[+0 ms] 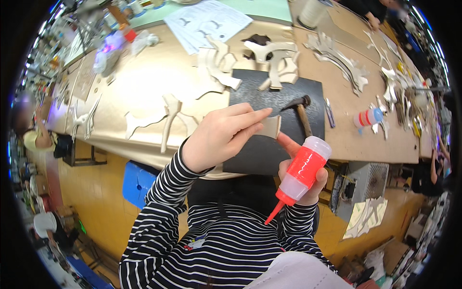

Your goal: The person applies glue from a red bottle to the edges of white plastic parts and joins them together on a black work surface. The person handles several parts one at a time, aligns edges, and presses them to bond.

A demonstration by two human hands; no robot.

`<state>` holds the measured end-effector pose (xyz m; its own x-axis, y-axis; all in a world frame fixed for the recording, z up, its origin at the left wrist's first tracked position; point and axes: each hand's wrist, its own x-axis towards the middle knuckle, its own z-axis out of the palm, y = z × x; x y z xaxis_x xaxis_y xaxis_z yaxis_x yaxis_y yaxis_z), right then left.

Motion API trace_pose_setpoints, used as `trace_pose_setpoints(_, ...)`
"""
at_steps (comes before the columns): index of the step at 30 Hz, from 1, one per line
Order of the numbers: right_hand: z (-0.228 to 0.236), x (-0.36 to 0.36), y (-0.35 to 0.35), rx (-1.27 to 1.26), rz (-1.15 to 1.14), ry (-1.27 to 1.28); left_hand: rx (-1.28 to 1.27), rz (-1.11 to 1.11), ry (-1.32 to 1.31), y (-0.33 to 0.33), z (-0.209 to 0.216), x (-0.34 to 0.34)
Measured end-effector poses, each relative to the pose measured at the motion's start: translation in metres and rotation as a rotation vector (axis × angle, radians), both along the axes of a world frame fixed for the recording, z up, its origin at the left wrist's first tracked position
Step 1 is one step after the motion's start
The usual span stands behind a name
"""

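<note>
My left hand (219, 137) has its fingers closed on a small cream cut piece (271, 127), whose far end shows beyond the fingertips. My right hand (315, 190) is wrapped round a squeeze bottle (305, 168) with a broad red band. Its pointed red nozzle tilts down and left, toward my striped top. The right index finger reaches up to the edge of the cream piece. Below both hands lies a black mat (250, 154), with a hammer (303, 113) resting on it just beyond the bottle. The left thumb is hidden.
Several cream cut pieces (166, 120) lie on the table to the left, others at the mat's far edge. Printed sheets (207, 24) lie beyond. To the right are a slim knife-like tool (329, 113) and another red-banded bottle (368, 117). A blue stool (137, 183) stands below the table.
</note>
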<state>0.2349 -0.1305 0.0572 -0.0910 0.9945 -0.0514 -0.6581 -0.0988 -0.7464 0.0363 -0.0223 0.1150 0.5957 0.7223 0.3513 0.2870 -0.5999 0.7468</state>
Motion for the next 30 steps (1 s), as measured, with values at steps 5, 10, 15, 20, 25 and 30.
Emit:
trace_pose_setpoints(5,-0.002,0.032,-0.014,0.016,0.018,0.027,-0.079,-0.117,0.070,-0.008,-0.022,0.026)
trace_pose_setpoints(10,-0.016,0.043,-0.021,-0.026,-0.120,0.112,0.148,0.255,-0.036,-0.024,-0.055,0.061)
trace_pose_setpoints(15,-0.027,0.056,-0.018,0.013,-0.089,0.399,-0.596,-0.097,-0.182,-0.068,-0.072,0.072)
trace_pose_setpoints(20,-0.027,0.044,-0.023,0.016,-0.099,0.437,-1.212,-0.017,-0.976,-0.058,-0.078,0.094)
trace_pose_setpoints(25,-0.016,0.047,-0.026,0.288,-0.415,0.227,-1.059,0.085,-0.653,-0.048,-0.055,0.076)
trace_pose_setpoints(30,-0.001,0.058,-0.029,0.574,-1.014,0.012,-1.025,0.060,-0.544,-0.057,-0.041,0.067)
